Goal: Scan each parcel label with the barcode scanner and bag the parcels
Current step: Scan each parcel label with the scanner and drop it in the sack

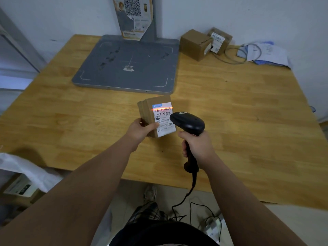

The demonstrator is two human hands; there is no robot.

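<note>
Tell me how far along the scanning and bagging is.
Done: hard to say; a labelled box seems to sit by the white bag at lower left. In hand: the left hand holds a parcel while the right hand aims the scanner, its red line across the label. Left: bagging this parcel, then two boxes at the table corner.

we see left hand (140,129) and right hand (198,146) bare, forearms (99,173) uncovered up to the frame edge | black top (159,235) at the bottom | dark checked legwear (147,212) with pale lines | one grey shoe (150,192), looking worn
</note>
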